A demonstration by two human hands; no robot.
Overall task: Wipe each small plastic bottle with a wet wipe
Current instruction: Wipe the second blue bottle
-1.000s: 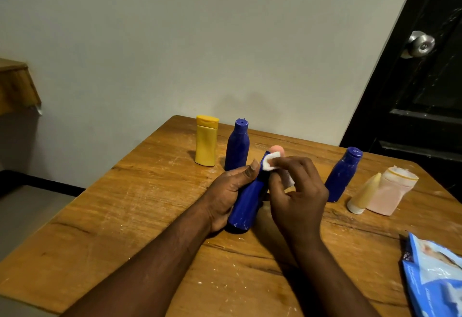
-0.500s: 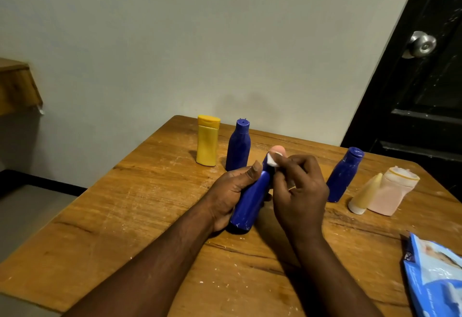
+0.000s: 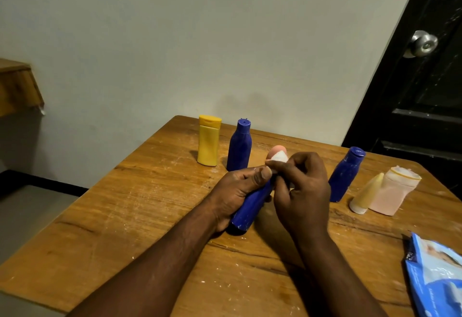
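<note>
My left hand [image 3: 235, 191] grips a tilted blue bottle [image 3: 252, 206] whose base rests on the wooden table [image 3: 140, 216]. My right hand [image 3: 302, 191] pinches a folded white wet wipe [image 3: 279, 157] against the bottle's top, which the fingers hide. Behind the hands stand a yellow bottle [image 3: 208, 140] and a second blue bottle [image 3: 240, 145], and a pink rounded top [image 3: 276, 151] peeks out behind the wipe. A third blue bottle [image 3: 346, 174] stands to the right. Beside it are a cream cone-shaped bottle [image 3: 366, 197] and a pale pink bottle [image 3: 390, 192].
A blue wet-wipe pack [image 3: 435, 276] lies at the table's right front edge. A black door with a metal knob [image 3: 422, 44] is at the right. A grey wall stands behind the table, and a wooden shelf [image 3: 17, 86] juts out at the left.
My right hand has slid the wipe up along the bottle's neck to its top. My left thumb has shifted closer to the wipe.
</note>
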